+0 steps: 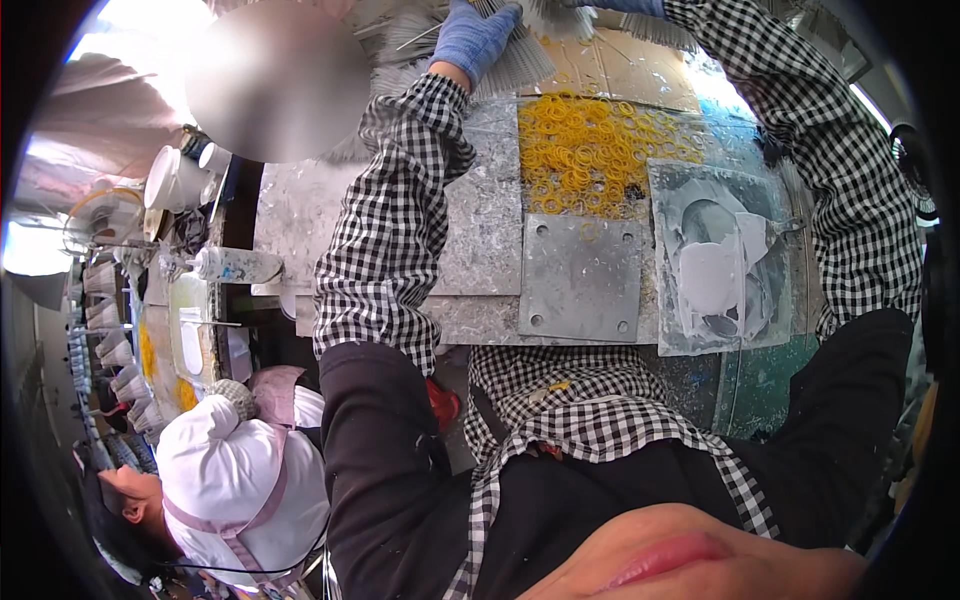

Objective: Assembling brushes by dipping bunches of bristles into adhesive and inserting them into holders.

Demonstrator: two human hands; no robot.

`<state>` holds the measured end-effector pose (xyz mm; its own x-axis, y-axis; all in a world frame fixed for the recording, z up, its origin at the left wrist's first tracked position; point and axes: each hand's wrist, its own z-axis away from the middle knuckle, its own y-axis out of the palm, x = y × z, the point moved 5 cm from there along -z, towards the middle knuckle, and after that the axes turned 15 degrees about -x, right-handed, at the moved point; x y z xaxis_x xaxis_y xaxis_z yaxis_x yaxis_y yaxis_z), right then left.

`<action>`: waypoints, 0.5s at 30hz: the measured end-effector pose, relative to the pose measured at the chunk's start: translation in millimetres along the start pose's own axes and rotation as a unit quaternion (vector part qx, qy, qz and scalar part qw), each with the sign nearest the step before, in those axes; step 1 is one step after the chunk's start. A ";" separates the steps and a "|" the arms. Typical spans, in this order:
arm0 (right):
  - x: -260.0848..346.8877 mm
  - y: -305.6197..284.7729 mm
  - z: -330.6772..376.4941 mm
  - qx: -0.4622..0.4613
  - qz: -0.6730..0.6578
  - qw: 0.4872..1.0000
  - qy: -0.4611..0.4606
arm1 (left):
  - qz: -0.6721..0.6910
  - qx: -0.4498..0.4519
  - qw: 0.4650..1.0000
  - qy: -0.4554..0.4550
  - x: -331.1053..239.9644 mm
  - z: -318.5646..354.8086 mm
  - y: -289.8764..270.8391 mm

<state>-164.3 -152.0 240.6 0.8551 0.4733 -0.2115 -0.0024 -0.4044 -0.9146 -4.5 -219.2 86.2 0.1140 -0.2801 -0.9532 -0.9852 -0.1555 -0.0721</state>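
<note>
Both my arms, in black-and-white checked sleeves, reach away toward the far end of the workbench. My left hand [472, 38], in a blue glove, is closed around a bundle of pale grey bristles [520, 62] that fans out below it. Only a sliver of my right hand [622, 5], also in a blue glove, shows at the frame's top edge above more bristles, and its fingers are cut off. Between my arms lies a heap of yellow rubber bands [590, 150] on the bench.
A grey metal plate with corner holes [580, 278] lies near my chest. Beside it sits a glass sheet smeared with white paste [715, 262]. At the left are white cups [172, 178] and a paint-stained tube [238, 265]. A co-worker in a white cap [240, 480] sits lower left.
</note>
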 end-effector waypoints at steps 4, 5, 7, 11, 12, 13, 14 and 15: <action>-1.2 3.8 0.6 -0.005 0.038 0.999 0.004 | -0.021 0.062 0.997 0.043 -11.9 -5.4 33.4; 7.1 3.7 -5.9 -0.010 0.053 0.999 0.001 | -0.015 0.047 0.994 0.096 -7.4 -11.1 30.3; 19.1 10.7 -14.3 -0.024 0.073 0.997 -0.007 | 0.003 0.039 0.990 0.136 8.1 -15.9 18.7; 9.7 46.4 -12.6 0.030 0.070 0.997 0.008 | -0.143 0.077 0.986 0.048 -8.4 4.4 2.2; -13.1 54.4 -9.2 -0.041 0.009 0.999 0.007 | -0.154 0.122 0.978 0.065 -5.5 -7.0 19.3; 13.6 44.9 -11.3 -0.047 0.040 0.998 0.011 | -0.173 0.086 0.980 0.049 14.8 -10.7 -11.4; 2.8 49.3 -3.7 -0.043 0.069 0.996 0.026 | -0.179 0.075 0.980 0.048 15.8 -6.1 -6.3; 3.6 51.1 0.2 -0.001 0.081 0.995 0.065 | -0.221 0.052 0.971 0.077 15.0 1.4 -9.5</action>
<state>-161.5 -170.8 193.0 0.9032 0.2968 -0.3100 -0.1451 -0.4685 -0.8715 6.4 -220.7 72.2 0.5390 -0.3470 -0.7675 -0.8421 -0.1988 -0.5014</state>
